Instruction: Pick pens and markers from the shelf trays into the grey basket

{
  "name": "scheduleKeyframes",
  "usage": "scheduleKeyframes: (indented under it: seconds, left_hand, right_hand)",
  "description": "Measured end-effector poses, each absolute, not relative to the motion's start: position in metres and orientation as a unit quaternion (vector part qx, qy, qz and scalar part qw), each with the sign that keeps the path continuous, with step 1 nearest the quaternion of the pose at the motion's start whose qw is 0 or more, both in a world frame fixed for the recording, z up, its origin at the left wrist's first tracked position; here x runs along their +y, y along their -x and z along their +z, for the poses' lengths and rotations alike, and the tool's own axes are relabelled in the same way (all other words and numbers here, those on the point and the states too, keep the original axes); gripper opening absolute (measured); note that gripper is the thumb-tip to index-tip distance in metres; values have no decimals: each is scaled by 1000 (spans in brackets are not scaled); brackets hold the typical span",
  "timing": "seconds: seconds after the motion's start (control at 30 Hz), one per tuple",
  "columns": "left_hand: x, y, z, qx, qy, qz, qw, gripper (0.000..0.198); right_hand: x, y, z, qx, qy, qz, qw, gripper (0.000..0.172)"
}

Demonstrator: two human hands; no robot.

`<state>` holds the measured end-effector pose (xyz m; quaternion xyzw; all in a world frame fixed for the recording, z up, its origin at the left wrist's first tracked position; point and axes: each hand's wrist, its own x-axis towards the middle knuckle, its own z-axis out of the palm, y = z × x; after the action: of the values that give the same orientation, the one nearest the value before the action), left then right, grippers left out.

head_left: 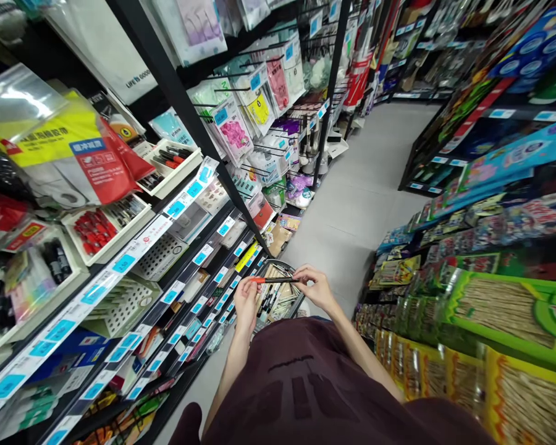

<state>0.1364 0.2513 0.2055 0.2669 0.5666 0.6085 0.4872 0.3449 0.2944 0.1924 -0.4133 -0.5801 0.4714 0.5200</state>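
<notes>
Plainly, at the left, our left hand [245,301] pinches the orange-red end of a slim pen [278,280] between thumb and fingers. From there the pen's long axis runs sideways, nearly level, in front of our body and over a dark-rimmed basket [280,264]. On the right, our right hand [317,287] holds the black end by the fingertips, so the pen bridges both grips, neither hand nearer.

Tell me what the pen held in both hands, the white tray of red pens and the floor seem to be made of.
Pen: probably smooth plastic, given its even orange and black colouring. Tray: likely moulded plastic, with plain, thin white walls. Floor: grey, perhaps tile, given faint seams.
</notes>
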Motion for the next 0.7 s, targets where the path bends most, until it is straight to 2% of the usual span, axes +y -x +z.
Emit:
scheduleKeyframes:
  seconds: [0.43,0.7]
  left_hand:
    - [261,-142,207,590,-272,589,481,41]
    - [263,-148,215,566,-271,574,526,34]
  right_hand:
    - [297,-354,192,-577,430,482,500,28]
    - [300,-356,194,-571,457,492,472,29]
